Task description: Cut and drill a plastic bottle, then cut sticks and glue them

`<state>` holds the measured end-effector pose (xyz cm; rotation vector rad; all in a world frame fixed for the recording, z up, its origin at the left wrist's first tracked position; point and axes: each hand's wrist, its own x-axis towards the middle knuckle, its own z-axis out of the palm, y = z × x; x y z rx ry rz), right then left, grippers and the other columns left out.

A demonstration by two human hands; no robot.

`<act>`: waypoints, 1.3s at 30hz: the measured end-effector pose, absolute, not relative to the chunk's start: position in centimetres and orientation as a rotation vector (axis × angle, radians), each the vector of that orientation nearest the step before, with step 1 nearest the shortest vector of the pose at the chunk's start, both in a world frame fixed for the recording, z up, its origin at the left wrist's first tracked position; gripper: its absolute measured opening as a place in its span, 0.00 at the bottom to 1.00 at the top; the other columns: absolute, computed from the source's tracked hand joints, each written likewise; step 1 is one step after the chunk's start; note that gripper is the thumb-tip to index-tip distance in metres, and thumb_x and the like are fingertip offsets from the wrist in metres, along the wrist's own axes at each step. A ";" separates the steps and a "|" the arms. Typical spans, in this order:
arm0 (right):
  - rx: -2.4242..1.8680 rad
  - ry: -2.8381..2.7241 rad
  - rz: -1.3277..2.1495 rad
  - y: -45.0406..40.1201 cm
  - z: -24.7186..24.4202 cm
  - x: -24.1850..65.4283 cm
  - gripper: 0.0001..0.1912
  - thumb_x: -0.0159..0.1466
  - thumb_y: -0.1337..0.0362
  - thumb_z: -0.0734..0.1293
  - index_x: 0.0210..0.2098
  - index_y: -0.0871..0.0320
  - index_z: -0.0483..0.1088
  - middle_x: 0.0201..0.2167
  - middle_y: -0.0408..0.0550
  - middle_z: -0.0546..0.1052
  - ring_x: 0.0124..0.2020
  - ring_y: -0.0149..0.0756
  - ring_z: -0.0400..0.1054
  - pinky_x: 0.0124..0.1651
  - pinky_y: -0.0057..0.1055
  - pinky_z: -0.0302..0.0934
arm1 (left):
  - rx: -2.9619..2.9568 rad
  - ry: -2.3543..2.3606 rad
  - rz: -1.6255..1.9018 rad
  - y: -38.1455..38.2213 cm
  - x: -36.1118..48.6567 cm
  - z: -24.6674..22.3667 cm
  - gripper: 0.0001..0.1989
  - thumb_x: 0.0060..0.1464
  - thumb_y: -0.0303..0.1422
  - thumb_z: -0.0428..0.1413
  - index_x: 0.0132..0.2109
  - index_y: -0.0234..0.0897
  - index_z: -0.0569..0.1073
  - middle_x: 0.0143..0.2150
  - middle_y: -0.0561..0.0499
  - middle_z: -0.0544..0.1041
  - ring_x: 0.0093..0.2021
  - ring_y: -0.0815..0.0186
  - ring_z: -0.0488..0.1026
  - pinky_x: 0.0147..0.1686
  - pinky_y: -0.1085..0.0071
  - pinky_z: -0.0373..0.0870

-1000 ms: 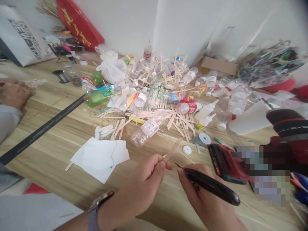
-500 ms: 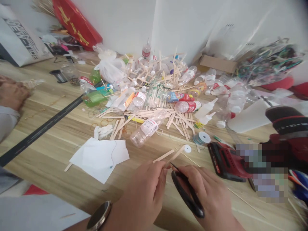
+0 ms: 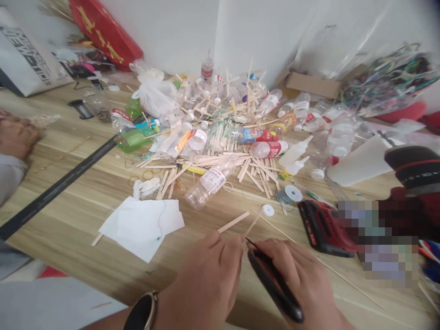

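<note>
"What changed?"
"The left hand (image 3: 211, 270), fingers closed on the stick (image 3: 253, 224), turned it edge-on, right of the bottle (image 3: 208, 184)."
"Right hand (image 3: 302, 277)?"
"Wrapped round the black tool (image 3: 273, 285), tip beside the stick; work seems underway."

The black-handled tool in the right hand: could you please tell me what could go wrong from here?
First, the tip of the black-handled tool is very close to the left hand, so a slip might prick or cut it. Second, the narrow wooden stick in that hand might split under pressure. Third, its far end is near the white disc, which could get knocked.
</note>
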<state>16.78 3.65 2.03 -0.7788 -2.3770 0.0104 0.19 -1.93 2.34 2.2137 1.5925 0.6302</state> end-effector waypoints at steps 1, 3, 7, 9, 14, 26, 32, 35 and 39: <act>-0.821 -2.343 0.095 3.6 2.0 16.8 0.07 0.72 0.66 0.56 0.37 0.57 0.62 0.23 0.43 0.74 0.20 0.31 0.68 0.24 0.27 0.59 | 2.294 1.577 0.604 -2.0 0.2 2.3 0.19 0.59 0.21 0.39 0.47 0.27 0.74 0.36 0.36 0.78 0.34 0.51 0.74 0.33 0.58 0.68; -0.951 -2.273 0.347 3.3 1.9 16.7 0.11 0.71 0.63 0.59 0.32 0.55 0.61 0.19 0.40 0.71 0.17 0.29 0.65 0.20 0.25 0.58 | 2.432 1.563 0.564 -1.9 0.2 2.3 0.21 0.58 0.19 0.39 0.51 0.22 0.72 0.34 0.35 0.78 0.32 0.51 0.73 0.30 0.59 0.67; -1.138 -2.151 0.914 3.1 1.8 16.6 0.15 0.73 0.63 0.57 0.28 0.53 0.56 0.12 0.34 0.67 0.12 0.26 0.62 0.17 0.20 0.57 | 2.577 1.561 0.528 -1.6 0.2 2.6 0.22 0.60 0.19 0.37 0.54 0.22 0.70 0.33 0.35 0.78 0.30 0.53 0.73 0.28 0.61 0.66; -1.093 -2.177 0.736 3.2 1.7 16.8 0.13 0.73 0.63 0.58 0.30 0.54 0.58 0.13 0.35 0.67 0.12 0.27 0.62 0.17 0.21 0.57 | 2.569 1.582 0.546 -1.7 0.2 2.6 0.20 0.60 0.19 0.39 0.52 0.26 0.71 0.32 0.38 0.78 0.31 0.55 0.73 0.29 0.63 0.66; -0.662 -2.431 -0.020 3.6 1.5 17.9 0.08 0.70 0.73 0.55 0.39 0.59 0.63 0.25 0.45 0.75 0.22 0.33 0.70 0.26 0.28 0.61 | 2.452 1.693 0.622 -2.6 0.8 2.1 0.17 0.52 0.16 0.43 0.41 0.34 0.72 0.28 0.48 0.76 0.28 0.59 0.73 0.25 0.66 0.69; -1.251 -2.089 0.938 3.0 0.9 16.7 0.14 0.70 0.61 0.56 0.28 0.55 0.59 0.12 0.37 0.66 0.12 0.30 0.61 0.18 0.25 0.54 | 2.881 1.653 0.626 -1.2 0.5 1.5 0.17 0.54 0.15 0.40 0.47 0.22 0.68 0.26 0.44 0.77 0.23 0.60 0.72 0.19 0.67 0.69; -0.901 -2.364 0.186 3.6 0.3 17.8 0.11 0.69 0.70 0.57 0.30 0.57 0.64 0.20 0.43 0.72 0.20 0.33 0.67 0.24 0.28 0.56 | 2.708 1.678 0.519 -1.4 0.3 1.2 0.17 0.54 0.17 0.42 0.46 0.29 0.70 0.28 0.46 0.76 0.25 0.60 0.72 0.22 0.66 0.71; -1.300 -2.088 1.063 3.6 0.6 16.6 0.14 0.69 0.59 0.56 0.27 0.55 0.58 0.13 0.38 0.65 0.13 0.30 0.59 0.18 0.25 0.51 | 2.933 1.693 0.508 -1.2 0.3 0.8 0.18 0.55 0.15 0.41 0.47 0.22 0.70 0.27 0.44 0.76 0.24 0.61 0.72 0.20 0.67 0.68; -1.378 -1.587 1.895 4.0 1.2 15.4 0.19 0.66 0.47 0.54 0.26 0.54 0.53 0.12 0.32 0.57 0.11 0.26 0.56 0.16 0.23 0.51 | 3.097 1.655 0.613 -0.3 0.0 0.5 0.15 0.57 0.15 0.41 0.45 0.20 0.70 0.23 0.46 0.74 0.22 0.62 0.69 0.19 0.69 0.65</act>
